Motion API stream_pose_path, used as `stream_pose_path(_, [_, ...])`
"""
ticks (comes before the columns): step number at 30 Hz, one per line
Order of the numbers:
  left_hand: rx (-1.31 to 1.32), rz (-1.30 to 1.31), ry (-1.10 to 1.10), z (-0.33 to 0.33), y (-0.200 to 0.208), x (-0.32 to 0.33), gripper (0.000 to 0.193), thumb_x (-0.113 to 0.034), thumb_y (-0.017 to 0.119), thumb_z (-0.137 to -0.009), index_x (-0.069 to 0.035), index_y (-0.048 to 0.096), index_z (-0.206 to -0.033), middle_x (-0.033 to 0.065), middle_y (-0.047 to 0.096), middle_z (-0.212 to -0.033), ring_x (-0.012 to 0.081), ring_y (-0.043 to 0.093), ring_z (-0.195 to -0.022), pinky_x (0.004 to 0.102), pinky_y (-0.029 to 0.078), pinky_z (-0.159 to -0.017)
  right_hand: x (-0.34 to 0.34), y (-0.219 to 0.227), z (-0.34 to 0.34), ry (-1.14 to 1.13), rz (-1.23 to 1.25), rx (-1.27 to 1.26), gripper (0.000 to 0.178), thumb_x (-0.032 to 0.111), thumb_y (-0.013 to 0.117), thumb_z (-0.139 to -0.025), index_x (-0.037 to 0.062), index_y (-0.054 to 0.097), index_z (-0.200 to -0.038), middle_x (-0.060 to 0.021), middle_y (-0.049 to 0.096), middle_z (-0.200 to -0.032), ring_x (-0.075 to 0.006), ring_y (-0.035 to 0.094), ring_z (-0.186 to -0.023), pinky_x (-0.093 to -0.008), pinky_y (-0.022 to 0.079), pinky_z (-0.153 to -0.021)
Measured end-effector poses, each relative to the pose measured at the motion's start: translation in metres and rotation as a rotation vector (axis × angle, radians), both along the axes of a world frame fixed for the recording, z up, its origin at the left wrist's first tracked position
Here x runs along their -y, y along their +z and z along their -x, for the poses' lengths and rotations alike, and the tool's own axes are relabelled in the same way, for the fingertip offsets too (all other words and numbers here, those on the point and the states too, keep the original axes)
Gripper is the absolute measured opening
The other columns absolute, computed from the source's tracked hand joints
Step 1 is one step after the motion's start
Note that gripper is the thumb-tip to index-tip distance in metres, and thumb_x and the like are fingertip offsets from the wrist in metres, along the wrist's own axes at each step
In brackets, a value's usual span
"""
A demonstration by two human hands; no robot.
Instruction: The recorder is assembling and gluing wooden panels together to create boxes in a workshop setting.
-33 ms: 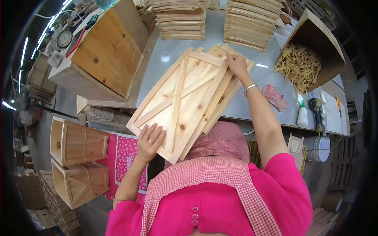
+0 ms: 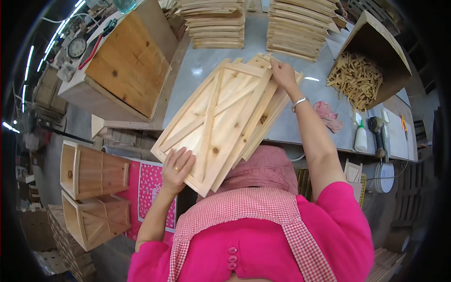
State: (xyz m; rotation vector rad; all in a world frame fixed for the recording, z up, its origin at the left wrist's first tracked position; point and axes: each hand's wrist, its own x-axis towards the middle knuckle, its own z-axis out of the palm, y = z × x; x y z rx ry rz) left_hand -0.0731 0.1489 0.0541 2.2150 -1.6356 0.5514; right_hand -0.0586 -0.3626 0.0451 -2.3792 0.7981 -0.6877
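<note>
A pale wooden panel (image 2: 221,122) with a frame and crossed braces lies tilted over the near edge of the grey table (image 2: 202,66). At least one more similar panel (image 2: 270,110) sits under it, sticking out on the right. My left hand (image 2: 177,169) holds the panel's near corner, fingers spread on its top face. My right hand (image 2: 282,73), a bracelet on its wrist, grips the panel's far edge. I wear a pink top and a checked apron.
Two stacks of wooden panels (image 2: 216,23) (image 2: 300,28) stand at the table's back. A cardboard box of small wood pieces (image 2: 357,80), a pink rag (image 2: 329,116), a glue bottle (image 2: 361,138) and a drill (image 2: 376,129) lie right. A large wooden box (image 2: 127,61) and two crates (image 2: 94,171) are left.
</note>
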Motion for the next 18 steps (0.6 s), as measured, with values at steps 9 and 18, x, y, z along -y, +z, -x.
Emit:
stream_pose_path(9, [-0.933, 0.576, 0.347, 0.004, 0.070, -0.010, 0.047, -0.012, 0.077, -0.080, 0.002, 0.062, -0.123, 0.0137, 0.068, -0.116, 0.0304, 0.066, -0.108, 0.0399, 0.051, -0.099, -0.004, 0.201, -0.069, 0.302, 0.119, 0.229, 0.049, 0.044, 0.053, -0.096, 0.0033, 0.066, -0.121, -0.0265, 0.069, -0.108, -0.0342, 0.068, -0.104, -0.0445, 0.050, -0.091])
stream_pose_path(18, [-2.080, 1.113, 0.309, -0.002, -0.033, 0.032, 0.075, -0.013, 0.075, -0.083, -0.002, 0.036, -0.147, 0.0153, 0.051, -0.140, 0.0297, 0.052, -0.128, 0.0446, 0.044, -0.110, -0.011, 0.098, -0.084, 0.370, 0.195, -0.033, 0.049, 0.046, 0.049, -0.096, 0.0028, 0.070, -0.108, -0.0236, 0.069, -0.110, -0.0425, 0.064, -0.105, -0.0480, 0.050, -0.093])
